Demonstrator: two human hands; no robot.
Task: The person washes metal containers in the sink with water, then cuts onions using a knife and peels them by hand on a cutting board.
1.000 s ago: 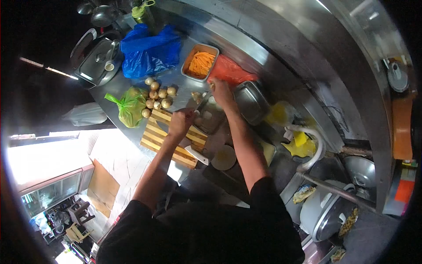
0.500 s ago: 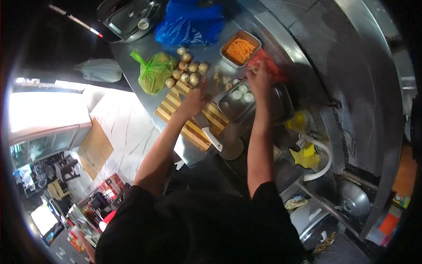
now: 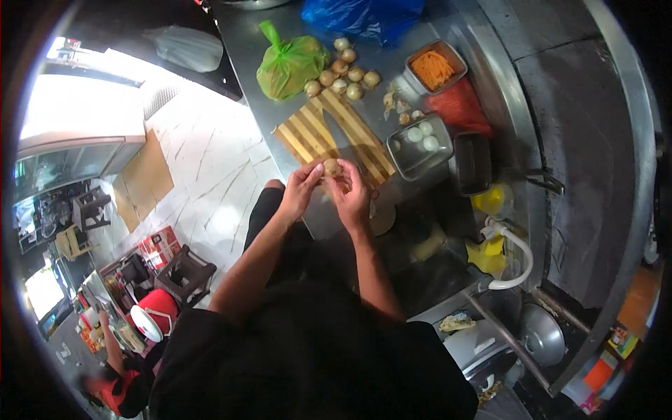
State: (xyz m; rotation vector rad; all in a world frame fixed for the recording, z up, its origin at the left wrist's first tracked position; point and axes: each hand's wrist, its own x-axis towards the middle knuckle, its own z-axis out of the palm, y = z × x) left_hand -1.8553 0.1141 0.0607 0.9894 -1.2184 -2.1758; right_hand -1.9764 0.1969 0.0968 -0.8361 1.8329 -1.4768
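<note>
A small unpeeled onion (image 3: pixel 332 167) is between the fingertips of both my hands, over the near edge of the striped wooden cutting board (image 3: pixel 302 128). My left hand (image 3: pixel 299 190) pinches it from the left, and my right hand (image 3: pixel 352 199) grips it from the right. A knife (image 3: pixel 337 131) lies on the board with its blade pointing away; my hands cover its handle. Past the board sits a cluster of brown onions (image 3: pixel 340 68). To its right, several peeled white onions (image 3: pixel 422 134) lie in a metal tray (image 3: pixel 420 166).
Beyond the board are a green tied bag (image 3: pixel 290 66) and a blue plastic bag (image 3: pixel 364 17). Right of them stand a tub of orange strips (image 3: pixel 432 70), a red bag (image 3: pixel 458 105) and a dark container (image 3: pixel 473 164). A sink with a white faucet (image 3: pixel 518 259) is at right.
Both hands have drawn back toward my body and come together around an onion. Earlier my right hand was above the tray and my left over the board. The view has shifted.
</note>
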